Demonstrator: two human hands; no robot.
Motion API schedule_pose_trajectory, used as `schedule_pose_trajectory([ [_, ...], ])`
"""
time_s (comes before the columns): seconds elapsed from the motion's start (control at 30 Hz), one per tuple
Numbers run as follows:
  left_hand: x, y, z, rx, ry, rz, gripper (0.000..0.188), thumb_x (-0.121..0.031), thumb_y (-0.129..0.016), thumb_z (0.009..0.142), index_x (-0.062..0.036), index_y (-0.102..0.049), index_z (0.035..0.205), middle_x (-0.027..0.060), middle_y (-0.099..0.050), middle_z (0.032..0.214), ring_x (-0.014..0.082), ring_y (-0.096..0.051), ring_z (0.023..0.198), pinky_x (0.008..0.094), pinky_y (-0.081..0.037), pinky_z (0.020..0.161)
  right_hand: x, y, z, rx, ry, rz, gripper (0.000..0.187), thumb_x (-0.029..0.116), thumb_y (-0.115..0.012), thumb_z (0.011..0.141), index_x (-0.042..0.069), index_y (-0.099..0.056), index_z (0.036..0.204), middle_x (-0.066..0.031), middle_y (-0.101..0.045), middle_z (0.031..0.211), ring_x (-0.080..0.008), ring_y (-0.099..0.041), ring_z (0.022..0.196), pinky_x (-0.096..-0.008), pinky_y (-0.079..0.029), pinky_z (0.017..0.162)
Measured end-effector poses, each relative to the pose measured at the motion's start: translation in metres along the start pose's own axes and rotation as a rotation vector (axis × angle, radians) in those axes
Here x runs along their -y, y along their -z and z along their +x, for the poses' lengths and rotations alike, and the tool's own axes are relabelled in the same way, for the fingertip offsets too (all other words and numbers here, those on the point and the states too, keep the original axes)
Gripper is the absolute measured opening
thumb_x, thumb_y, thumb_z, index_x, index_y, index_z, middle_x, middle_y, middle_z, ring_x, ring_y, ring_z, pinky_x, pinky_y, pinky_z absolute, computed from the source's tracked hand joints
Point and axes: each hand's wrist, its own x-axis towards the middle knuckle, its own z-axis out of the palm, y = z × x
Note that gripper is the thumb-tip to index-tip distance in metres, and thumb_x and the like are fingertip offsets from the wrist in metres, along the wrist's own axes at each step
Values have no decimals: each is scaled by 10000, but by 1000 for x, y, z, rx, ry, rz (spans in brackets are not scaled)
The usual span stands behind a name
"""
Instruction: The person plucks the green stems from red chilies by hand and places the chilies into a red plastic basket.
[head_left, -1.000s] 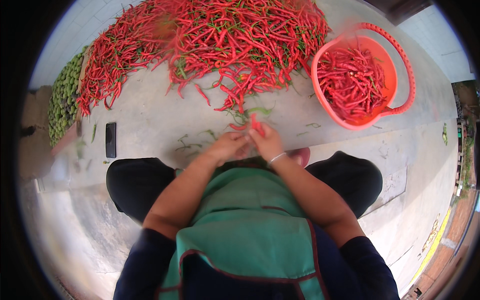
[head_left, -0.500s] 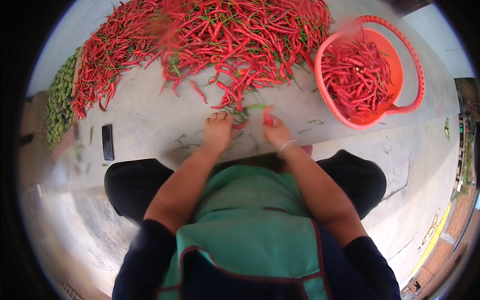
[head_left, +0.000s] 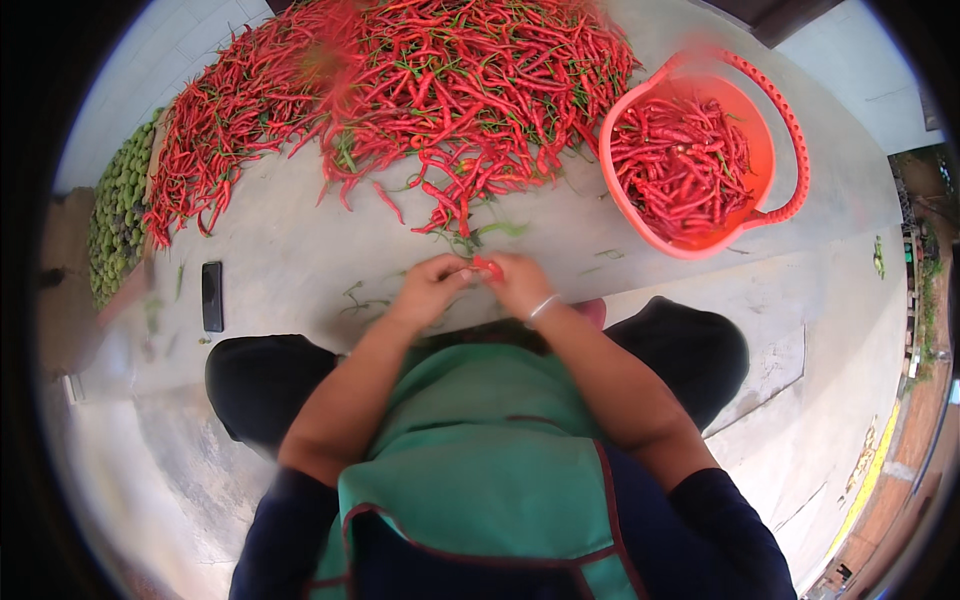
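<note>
In front of my lap, my two hands meet over the floor. A red chili pepper (head_left: 488, 267) sticks out of the closed fingers of my right hand (head_left: 522, 288). Pinched together against the pepper's near side are the fingertips of my left hand (head_left: 430, 291); what lies between them is too small to make out. Just beyond the hands are loose green stems (head_left: 465, 243) and the front edge of a large heap of red chilies (head_left: 470, 90). To the right stands a red-orange handled basket (head_left: 762, 150), partly filled with red chilies (head_left: 680, 165).
A black phone (head_left: 212, 297) lies on the grey floor (head_left: 290, 235) to my left. Farther left is a pile of green round produce (head_left: 125, 185). My bent knees, in dark trousers (head_left: 680, 350), flank the green apron (head_left: 490, 480). Stem scraps (head_left: 365, 300) are scattered near my left hand.
My hands, apart before, have come together, the right moving left with its pepper. A green stem seen between the hands is no longer there. The whole view has shifted slightly.
</note>
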Motion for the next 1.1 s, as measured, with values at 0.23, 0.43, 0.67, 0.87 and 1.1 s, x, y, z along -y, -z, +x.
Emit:
schedule_pose_trajectory([
  [0.23,29,-5,-15,128,-312,684,244,-159,-628,814,6,-587,988,52,-629,865,157,-579,768,279,-461,715,13,166,20,-522,36,91,303,153,-643,762,45,-589,1040,-192,-606,867,-294,-607,837,-358,-473,724],
  [0.43,-12,-2,29,-197,-184,884,370,-109,-624,760,-111,-527,1117,136,-558,1044,303,-563,931,374,-464,797,-2,244,11,-916,13,-577,462,122,-649,745,38,-504,1176,-193,-534,1130,-319,-549,1006,-385,-460,829],
  [0.67,-11,50,110,-418,-102,1045,370,-48,-533,759,-115,-540,1122,116,-608,1008,307,-579,931,406,-469,780,22,45,80,42,-22,-186,390,258,-571,802,61,-496,1130,-149,-582,1052,-280,-578,963,-399,-451,825],
  [0.87,-17,51,105,-225,-45,1161,337,-93,-536,780,-130,-545,1115,161,-632,929,327,-603,842,415,-470,756,13,-38,118,49,-28,-323,280,170,-572,788,85,-535,1052,-191,-555,983,-338,-572,906,-414,-470,789],
  [1.1,-31,61,74,-336,-190,1176,397,-59,-626,727,-130,-560,1112,93,-553,957,284,-565,900,379,-470,781,4,3,105,24,119,-46,160,77,-535,805,82,-576,959,-165,-581,974,-304,-594,832,-376,-478,745],
])
